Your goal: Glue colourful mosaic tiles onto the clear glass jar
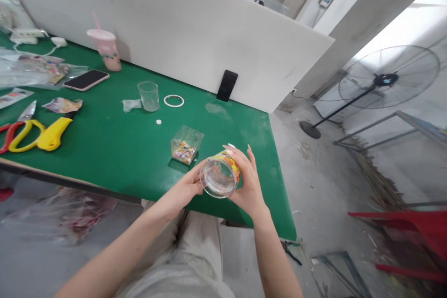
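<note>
Left hand and right hand both grip a tilted clear cup bearing coloured squares; clear box of small pieces stands nearby on bench.

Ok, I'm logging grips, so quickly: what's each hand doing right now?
Left hand: holding the colour-checked clear cup at its left side.
Right hand: holding the same cup, at its right side.

From over here, I see bare forearms, a bare left hand and a bare right hand with long nails. Below, I make out creased, loose clothes in pale greyish beige covering the thighs.
</note>
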`<state>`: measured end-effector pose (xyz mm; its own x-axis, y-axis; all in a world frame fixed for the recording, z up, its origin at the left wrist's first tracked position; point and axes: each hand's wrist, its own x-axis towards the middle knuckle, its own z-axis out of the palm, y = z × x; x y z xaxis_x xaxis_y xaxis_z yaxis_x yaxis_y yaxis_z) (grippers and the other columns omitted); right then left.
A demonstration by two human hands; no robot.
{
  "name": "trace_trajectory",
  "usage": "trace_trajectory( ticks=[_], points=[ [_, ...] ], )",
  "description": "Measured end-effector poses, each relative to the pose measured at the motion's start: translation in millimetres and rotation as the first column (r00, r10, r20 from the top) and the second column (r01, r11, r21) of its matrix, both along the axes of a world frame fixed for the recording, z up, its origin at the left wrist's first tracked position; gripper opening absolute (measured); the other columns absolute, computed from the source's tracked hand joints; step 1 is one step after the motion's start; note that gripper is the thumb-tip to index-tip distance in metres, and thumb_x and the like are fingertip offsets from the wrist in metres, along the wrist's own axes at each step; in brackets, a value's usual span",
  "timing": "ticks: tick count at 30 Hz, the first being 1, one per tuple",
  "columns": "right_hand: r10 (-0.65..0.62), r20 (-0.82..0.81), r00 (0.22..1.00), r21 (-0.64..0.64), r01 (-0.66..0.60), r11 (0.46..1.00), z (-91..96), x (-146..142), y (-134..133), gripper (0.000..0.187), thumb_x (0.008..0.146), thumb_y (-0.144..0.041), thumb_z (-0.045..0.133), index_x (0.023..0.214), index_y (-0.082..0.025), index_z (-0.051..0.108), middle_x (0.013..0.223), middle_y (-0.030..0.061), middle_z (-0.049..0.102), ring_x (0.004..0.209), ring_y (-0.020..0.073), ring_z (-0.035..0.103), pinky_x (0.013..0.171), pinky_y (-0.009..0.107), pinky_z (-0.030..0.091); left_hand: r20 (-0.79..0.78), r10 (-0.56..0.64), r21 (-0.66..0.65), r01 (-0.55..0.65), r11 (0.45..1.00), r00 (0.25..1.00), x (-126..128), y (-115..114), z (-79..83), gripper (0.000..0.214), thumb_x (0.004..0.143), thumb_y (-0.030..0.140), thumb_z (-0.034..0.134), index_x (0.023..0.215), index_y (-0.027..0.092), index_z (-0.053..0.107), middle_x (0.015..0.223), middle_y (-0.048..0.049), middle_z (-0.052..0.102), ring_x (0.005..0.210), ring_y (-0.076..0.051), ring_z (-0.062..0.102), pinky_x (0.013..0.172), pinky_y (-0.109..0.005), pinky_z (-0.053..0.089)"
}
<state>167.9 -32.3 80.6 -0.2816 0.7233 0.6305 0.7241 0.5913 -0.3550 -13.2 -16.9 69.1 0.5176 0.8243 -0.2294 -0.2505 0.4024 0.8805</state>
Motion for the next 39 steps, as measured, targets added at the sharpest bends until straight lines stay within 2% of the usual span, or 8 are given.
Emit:
trace_trajectory(
  ticks=[6, 16, 23, 31, 39],
  points=[
    [-0.006, 0.006, 1.000, 0.019, 0.006, 1.000, -2.0, -0.7, -1.7, 0.068, 0.073, -0.025, 0.065, 0.134, -0.024, 0.035, 0.131, 0.0122, 0.057, 0.127, 0.0264, 0.049, 0.113, 0.057, 0.021, 0.020, 0.013, 0.043, -0.014, 0.999, 1.000, 3.3, -2.1, 4.8, 0.060, 0.068, 0.007, 0.063, 0.127, 0.020, 0.057, 0.135, -0.0051, 0.056, 0.129, -0.028, 0.044, 0.107, -0.036, 0.032],
    [-0.010, 0.021, 1.000, 0.028, 0.010, 1.000, 1.1, -2.3, -1.4, 0.065, 0.074, -0.024, 0.063, 0.133, -0.024, 0.036, 0.131, 0.0123, 0.057, 0.127, 0.0264, 0.050, 0.114, 0.057, 0.019, 0.002, 0.030, 0.040, -0.030, 0.999, 1.000, 3.4, -4.1, 3.4, 0.058, 0.065, 0.004, 0.060, 0.121, 0.019, 0.060, 0.130, -0.0057, 0.060, 0.126, -0.028, 0.047, 0.106, -0.038, 0.033],
    [0.002, 0.034, 0.999, 0.026, -0.003, 1.000, -0.5, -3.8, -1.7, 0.067, 0.073, -0.025, 0.065, 0.133, -0.024, 0.036, 0.131, 0.0126, 0.057, 0.127, 0.0268, 0.049, 0.114, 0.058, 0.018, -0.035, 0.024, 0.029, -0.023, 0.999, 0.999, 1.8, -3.9, 0.8, 0.054, 0.064, 0.009, 0.065, 0.117, 0.018, 0.062, 0.125, -0.0069, 0.063, 0.123, -0.029, 0.049, 0.105, -0.040, 0.033],
    [0.000, 0.044, 0.999, 0.029, -0.001, 1.000, 0.5, -6.5, -2.8, 0.065, 0.075, -0.026, 0.063, 0.133, -0.025, 0.035, 0.132, 0.0122, 0.057, 0.127, 0.0272, 0.049, 0.113, 0.059, 0.018, -0.045, 0.047, 0.062, -0.044, 0.997, 0.998, 0.8, -5.6, 3.0, 0.052, 0.064, 0.009, 0.069, 0.115, 0.018, 0.064, 0.129, -0.0066, 0.060, 0.127, -0.031, 0.045, 0.109, -0.040, 0.029],
    [0.001, 0.060, 0.998, 0.064, -0.005, 0.998, 2.3, -8.8, -2.8, 0.064, 0.076, -0.026, 0.062, 0.134, -0.024, 0.035, 0.129, 0.0141, 0.058, 0.126, 0.0272, 0.051, 0.112, 0.059, 0.021, -0.006, 0.045, 0.004, -0.045, 0.999, 0.999, 2.7, -7.9, 7.2, 0.055, 0.063, 0.006, 0.066, 0.116, 0.018, 0.064, 0.127, -0.0058, 0.062, 0.124, -0.030, 0.048, 0.106, -0.038, 0.034]
  ],
)
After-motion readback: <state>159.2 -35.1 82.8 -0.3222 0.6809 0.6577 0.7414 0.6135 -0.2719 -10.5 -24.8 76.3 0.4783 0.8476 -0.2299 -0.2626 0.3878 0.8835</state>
